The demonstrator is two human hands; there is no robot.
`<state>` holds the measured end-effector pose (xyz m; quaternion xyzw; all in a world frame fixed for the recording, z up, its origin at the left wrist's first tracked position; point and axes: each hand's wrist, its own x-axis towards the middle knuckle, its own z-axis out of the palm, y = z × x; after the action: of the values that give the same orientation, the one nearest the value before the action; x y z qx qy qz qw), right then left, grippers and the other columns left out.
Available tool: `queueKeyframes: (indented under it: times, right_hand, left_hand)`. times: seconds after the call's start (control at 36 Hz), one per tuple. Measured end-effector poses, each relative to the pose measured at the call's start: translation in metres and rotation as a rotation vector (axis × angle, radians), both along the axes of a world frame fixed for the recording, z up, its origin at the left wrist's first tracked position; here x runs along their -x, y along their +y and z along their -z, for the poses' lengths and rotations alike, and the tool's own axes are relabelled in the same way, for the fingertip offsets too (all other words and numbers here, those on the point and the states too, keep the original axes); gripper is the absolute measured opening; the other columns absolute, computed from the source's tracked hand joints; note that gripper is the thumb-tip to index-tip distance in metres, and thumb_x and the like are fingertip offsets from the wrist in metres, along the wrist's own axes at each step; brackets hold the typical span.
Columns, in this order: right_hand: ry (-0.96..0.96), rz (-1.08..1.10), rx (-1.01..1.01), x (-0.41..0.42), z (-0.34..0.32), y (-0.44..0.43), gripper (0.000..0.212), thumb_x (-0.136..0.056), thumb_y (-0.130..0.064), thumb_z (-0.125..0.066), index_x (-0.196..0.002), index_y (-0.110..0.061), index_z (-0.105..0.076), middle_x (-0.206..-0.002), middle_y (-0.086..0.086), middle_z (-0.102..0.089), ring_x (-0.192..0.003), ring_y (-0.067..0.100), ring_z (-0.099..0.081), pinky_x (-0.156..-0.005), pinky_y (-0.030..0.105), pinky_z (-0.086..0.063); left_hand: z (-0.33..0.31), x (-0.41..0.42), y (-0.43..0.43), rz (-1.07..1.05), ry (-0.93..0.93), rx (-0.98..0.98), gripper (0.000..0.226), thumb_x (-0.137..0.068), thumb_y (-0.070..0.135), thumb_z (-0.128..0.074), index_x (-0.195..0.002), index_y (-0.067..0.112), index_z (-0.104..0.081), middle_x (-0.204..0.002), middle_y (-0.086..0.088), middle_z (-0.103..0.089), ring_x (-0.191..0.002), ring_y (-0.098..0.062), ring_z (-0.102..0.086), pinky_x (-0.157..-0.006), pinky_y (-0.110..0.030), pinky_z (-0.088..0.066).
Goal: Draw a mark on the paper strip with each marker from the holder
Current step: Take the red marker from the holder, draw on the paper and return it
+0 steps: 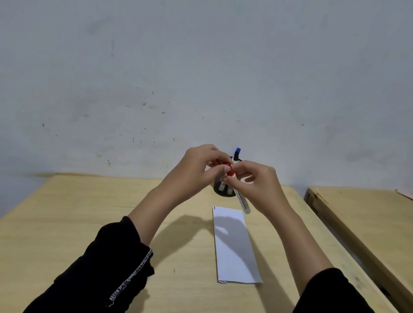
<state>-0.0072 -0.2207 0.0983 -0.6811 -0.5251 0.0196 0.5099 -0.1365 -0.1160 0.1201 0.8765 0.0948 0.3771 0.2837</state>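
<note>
Fingers of the left hand [198, 166] pinch the red cap [228, 167]; the right hand [257, 182] grips the marker [241, 201] at frame centre. Uncapping, I judge. Next, the tip must drop to the paper strip [235, 248].

White paper strip [236, 248] flat below black marker holder [222, 188].

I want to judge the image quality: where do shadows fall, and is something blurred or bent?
Head view: the hands' shadow falls on the paper strip and the table; the left hand and right hand look slightly soft around the red-capped marker; the wide lens makes the table edges splay outward.
</note>
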Motion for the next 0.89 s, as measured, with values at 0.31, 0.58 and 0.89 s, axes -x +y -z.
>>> queueKeyframes:
  times: [0.31, 0.58, 0.89]
  right_hand:
    - [0.317, -0.153, -0.005, -0.016, 0.017, -0.021, 0.014, -0.080, -0.012, -0.072, -0.094, -0.011, -0.072, -0.085, 0.007, -0.072, -0.067, 0.010, -0.063, -0.069, 0.017, -0.050]
    - [0.860, -0.185, -0.294, -0.009, 0.037, -0.020, 0.013, -0.080, 0.001, -0.065, -0.085, -0.011, -0.067, -0.069, -0.003, -0.069, -0.068, 0.010, -0.063, -0.063, 0.016, -0.049]
    - [1.106, -0.260, -0.389, 0.015, 0.040, -0.003, 0.006, -0.088, -0.006, -0.060, -0.083, -0.009, -0.062, -0.066, -0.002, -0.061, -0.058, 0.005, -0.060, -0.059, 0.011, -0.051]
  left_hand:
    - [0.029, 0.012, 0.008, -0.110, -0.335, 0.484, 0.009, -0.086, 0.012, -0.065, -0.091, 0.017, -0.071, -0.085, 0.011, -0.069, -0.072, 0.011, -0.058, -0.070, -0.004, -0.042]
    - [0.052, 0.009, -0.002, -0.034, -0.362, 0.792, 0.007, -0.088, 0.010, -0.061, -0.089, 0.012, -0.068, -0.081, -0.003, -0.067, -0.073, -0.006, -0.061, -0.080, -0.019, -0.052]
    - [0.061, -0.001, -0.014, 0.058, -0.268, 0.727, 0.007, -0.090, 0.007, -0.058, -0.093, 0.009, -0.064, -0.081, 0.000, -0.067, -0.070, -0.005, -0.062, -0.075, -0.016, -0.052]
